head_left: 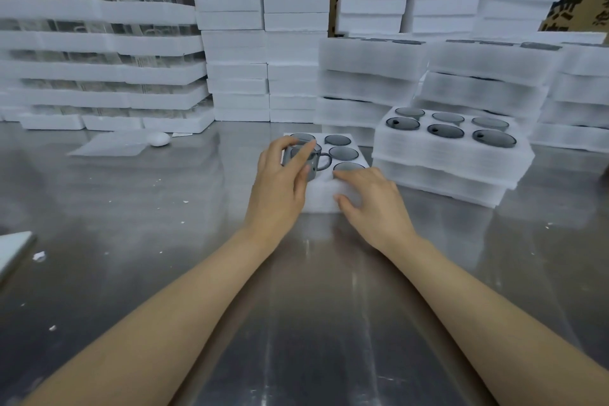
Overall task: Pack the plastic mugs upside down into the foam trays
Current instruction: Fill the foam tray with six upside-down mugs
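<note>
A white foam tray [321, 196] lies on the steel table in front of me. Several grey see-through mugs sit upside down in its holes, among them one [343, 152] in the right column. My left hand [280, 184] grips another grey mug [304, 158] over the tray's left column, its handle pointing right. My right hand [369, 201] rests on the tray's near right part with relaxed fingers and holds nothing. The tray's near left holes are hidden by my left hand.
A filled tray [451, 148] of upside-down mugs tops a short stack to the right. Tall stacks of foam trays [230, 43] wall off the back of the table. A loose foam sheet [108, 143] and a white egg-shaped object [159, 138] lie at the left.
</note>
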